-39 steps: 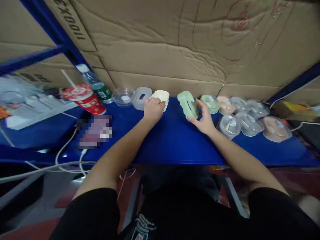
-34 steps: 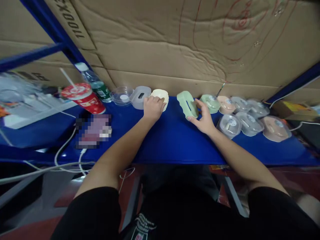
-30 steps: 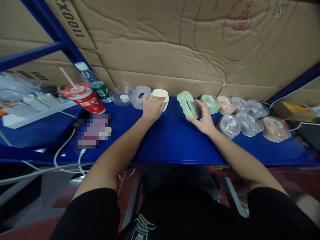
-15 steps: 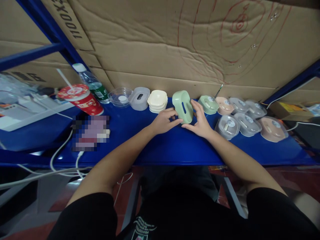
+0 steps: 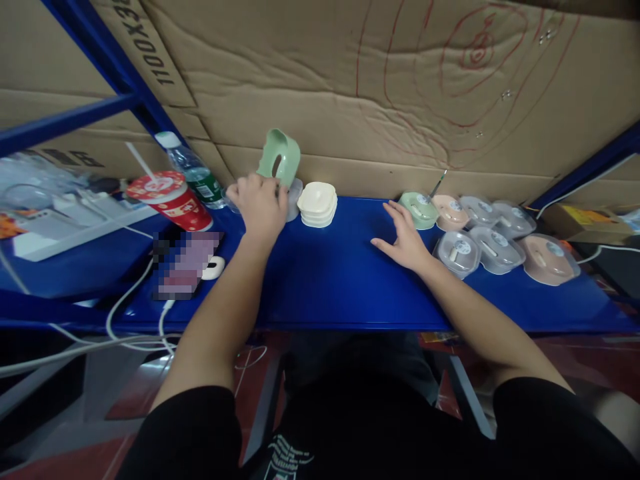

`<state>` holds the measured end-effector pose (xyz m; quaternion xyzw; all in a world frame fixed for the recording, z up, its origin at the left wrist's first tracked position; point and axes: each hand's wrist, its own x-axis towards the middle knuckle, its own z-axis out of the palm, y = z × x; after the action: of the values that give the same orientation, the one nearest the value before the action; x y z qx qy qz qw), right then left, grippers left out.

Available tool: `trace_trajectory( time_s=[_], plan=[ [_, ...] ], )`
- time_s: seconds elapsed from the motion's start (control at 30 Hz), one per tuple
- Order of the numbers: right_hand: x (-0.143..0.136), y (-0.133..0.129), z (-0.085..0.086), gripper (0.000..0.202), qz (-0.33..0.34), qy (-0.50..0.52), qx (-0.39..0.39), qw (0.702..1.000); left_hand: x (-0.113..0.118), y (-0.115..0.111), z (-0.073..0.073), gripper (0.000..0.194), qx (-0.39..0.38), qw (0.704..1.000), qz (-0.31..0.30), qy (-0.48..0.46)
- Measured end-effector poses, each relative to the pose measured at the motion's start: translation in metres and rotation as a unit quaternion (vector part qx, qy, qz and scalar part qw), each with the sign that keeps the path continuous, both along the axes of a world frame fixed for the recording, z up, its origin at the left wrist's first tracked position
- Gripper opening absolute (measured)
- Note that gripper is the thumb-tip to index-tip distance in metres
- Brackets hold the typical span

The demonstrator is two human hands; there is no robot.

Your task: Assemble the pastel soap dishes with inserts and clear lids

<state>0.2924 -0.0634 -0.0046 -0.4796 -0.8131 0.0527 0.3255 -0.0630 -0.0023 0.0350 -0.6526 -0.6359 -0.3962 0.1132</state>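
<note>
My left hand (image 5: 263, 208) is closed on the lower edge of a green plastic cover (image 5: 289, 155) with an oblong slot, held tilted near the cardboard at the back. Partly hidden behind that hand are a grey slotted cover (image 5: 296, 200) and a clear round plastic piece (image 5: 231, 195). Just right of them stands a stack of cream square bowls (image 5: 319, 205). My right hand (image 5: 404, 241) hovers over the blue table (image 5: 345, 287) with fingers apart, holding nothing. Closest to it is a green lidded container (image 5: 419, 212).
Several grey and peach containers with clear lids (image 5: 497, 248) fill the right side. At left are a red cup with a straw (image 5: 173, 200), a water bottle (image 5: 203, 180), a phone (image 5: 187, 267) with a cable, and a white power strip (image 5: 85, 227). Cardboard (image 5: 300, 80) walls the back.
The green cover has gone from between both hands at the middle to the back left, carried by my left hand alone. My right hand has let go and stays near its earlier place.
</note>
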Motion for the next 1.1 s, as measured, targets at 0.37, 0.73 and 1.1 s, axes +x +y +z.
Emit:
trace_trajectory(
  time_s=[0.37,0.73,1.1],
  plan=[
    [0.017,0.015,-0.010,0.087,-0.180,-0.131,-0.032,0.974,-0.008,0.011,-0.014,0.023,0.010,0.999,-0.023,0.027],
    [0.009,0.005,-0.002,0.081,-0.152,-0.130,-0.035,0.979,-0.006,0.016,-0.022,0.023,-0.020,0.997,-0.069,0.036],
    [0.012,0.015,-0.009,0.083,-0.173,-0.131,-0.045,0.975,-0.006,0.031,-0.031,0.027,-0.036,0.997,-0.053,0.037]
  ],
)
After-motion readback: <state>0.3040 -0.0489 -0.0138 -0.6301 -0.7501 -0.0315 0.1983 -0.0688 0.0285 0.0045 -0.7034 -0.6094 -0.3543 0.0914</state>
